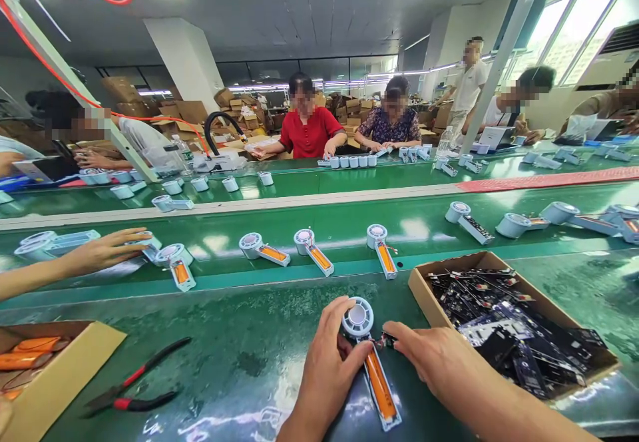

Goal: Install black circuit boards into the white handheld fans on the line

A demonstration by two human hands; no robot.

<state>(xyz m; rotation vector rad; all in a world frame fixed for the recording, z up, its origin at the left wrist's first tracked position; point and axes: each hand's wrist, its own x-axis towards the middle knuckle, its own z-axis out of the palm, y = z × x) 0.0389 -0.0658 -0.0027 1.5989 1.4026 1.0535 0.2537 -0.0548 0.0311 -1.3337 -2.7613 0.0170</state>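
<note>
A white fan housing (370,355) lies on the green table in front of me, round head away from me, with an orange battery in its open handle. My left hand (327,369) rests against its left side, the thumb under the round head. My right hand (433,355) is at its right side, fingertips pinching a small dark part with wires (385,341) beside the neck of the housing.
A cardboard box of black circuit boards (504,322) stands to my right. Red-handled pliers (134,382) and a box of orange batteries (44,362) lie at the left. Several similar housings (312,250) sit on the conveyor. A co-worker's hand (107,250) reaches in from the left.
</note>
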